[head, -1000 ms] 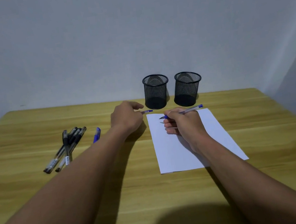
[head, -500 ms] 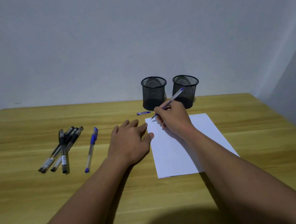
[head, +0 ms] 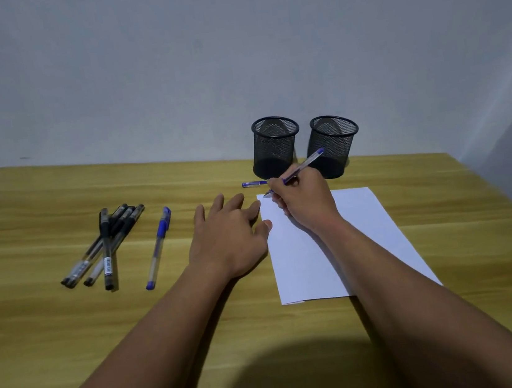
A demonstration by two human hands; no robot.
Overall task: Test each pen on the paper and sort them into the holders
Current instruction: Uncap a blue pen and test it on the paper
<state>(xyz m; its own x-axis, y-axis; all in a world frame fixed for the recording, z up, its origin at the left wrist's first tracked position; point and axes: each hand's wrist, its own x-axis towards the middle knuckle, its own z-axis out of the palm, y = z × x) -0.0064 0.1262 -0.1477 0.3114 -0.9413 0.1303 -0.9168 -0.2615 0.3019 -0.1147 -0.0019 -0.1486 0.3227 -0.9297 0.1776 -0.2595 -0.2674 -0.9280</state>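
Blue pen (head: 303,165) gripped by right hand (head: 306,202), tip at paper (head: 336,242) far corner; left hand (head: 229,234) flat, fingers spread, beside paper.

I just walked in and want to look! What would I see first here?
The right hand grips a blue pen, its tip at the far left corner of the white paper. Just behind stand two black mesh pen holders, and a bunch of black pens lies off to the left.

A tilted blue pen (head: 306,162) rests its tip on the white paper (head: 360,229) at the far-left corner, its cap (head: 253,183) just beside. Two black mesh holders (head: 275,149) stand behind. Black pens (head: 108,242) and a capped blue pen (head: 159,247) lie to the left.
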